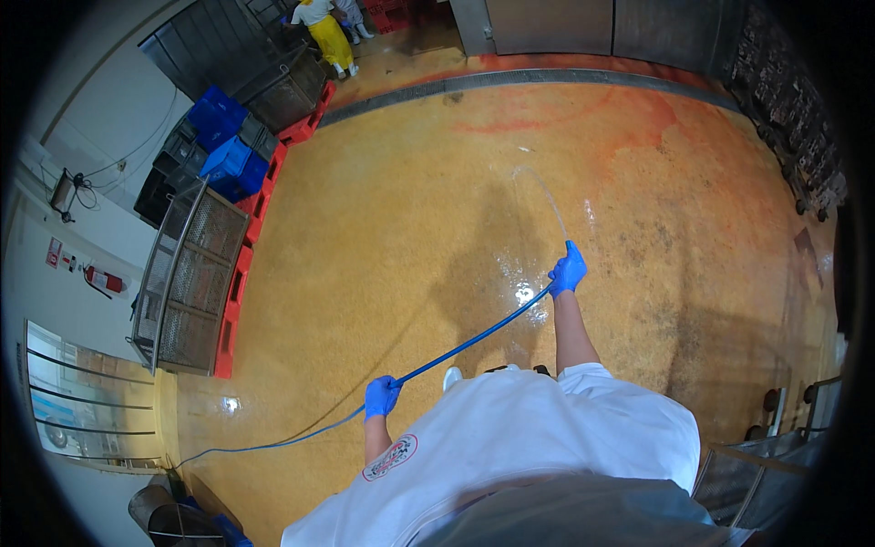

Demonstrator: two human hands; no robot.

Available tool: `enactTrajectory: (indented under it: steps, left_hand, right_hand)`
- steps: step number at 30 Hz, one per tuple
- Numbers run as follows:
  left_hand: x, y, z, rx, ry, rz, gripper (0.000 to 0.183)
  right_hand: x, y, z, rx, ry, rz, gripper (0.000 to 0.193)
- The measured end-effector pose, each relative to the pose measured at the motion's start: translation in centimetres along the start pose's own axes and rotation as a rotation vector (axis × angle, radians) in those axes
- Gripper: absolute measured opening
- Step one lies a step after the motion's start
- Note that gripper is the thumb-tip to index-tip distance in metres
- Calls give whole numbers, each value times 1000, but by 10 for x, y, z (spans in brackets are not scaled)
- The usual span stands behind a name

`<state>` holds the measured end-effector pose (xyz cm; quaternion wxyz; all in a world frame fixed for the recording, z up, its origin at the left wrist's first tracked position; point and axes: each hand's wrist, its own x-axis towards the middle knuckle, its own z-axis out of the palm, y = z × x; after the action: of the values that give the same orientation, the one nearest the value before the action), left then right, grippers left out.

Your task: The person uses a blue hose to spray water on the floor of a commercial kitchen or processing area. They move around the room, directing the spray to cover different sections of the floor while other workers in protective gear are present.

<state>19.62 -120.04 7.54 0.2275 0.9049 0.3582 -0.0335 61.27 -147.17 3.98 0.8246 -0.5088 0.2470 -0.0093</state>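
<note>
A blue hose point(474, 340) runs between my two gloved hands. My right hand point(569, 268), in a blue glove, is closed around its front end, and a thin stream of water point(549, 193) arcs from there onto the floor ahead. My left hand point(381, 397), also gloved in blue, grips the hose farther back. Behind it the hose trails left along the floor toward the wall. The yellow-orange floor point(365, 210) is wet, with shiny patches close to my feet and reddish stains at the far right.
Red pallets point(235, 301) along the left carry a metal mesh cage point(196, 283) and blue crates point(234, 169). A drain channel point(437, 87) crosses the far floor. Beyond it stands a person in a yellow apron point(330, 41). Dark wheeled racks point(791, 118) line the right.
</note>
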Motion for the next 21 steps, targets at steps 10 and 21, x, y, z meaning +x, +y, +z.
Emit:
enactTrajectory:
  steps: [10, 21]
  left_hand:
    - [3, -2, 2, 10, 8, 13, 25]
    - [3, -4, 5, 4, 8, 23, 25]
  right_hand:
    - [3, 1, -1, 62, 12, -11, 26]
    - [-6, -9, 1, 57, 24, -2, 27]
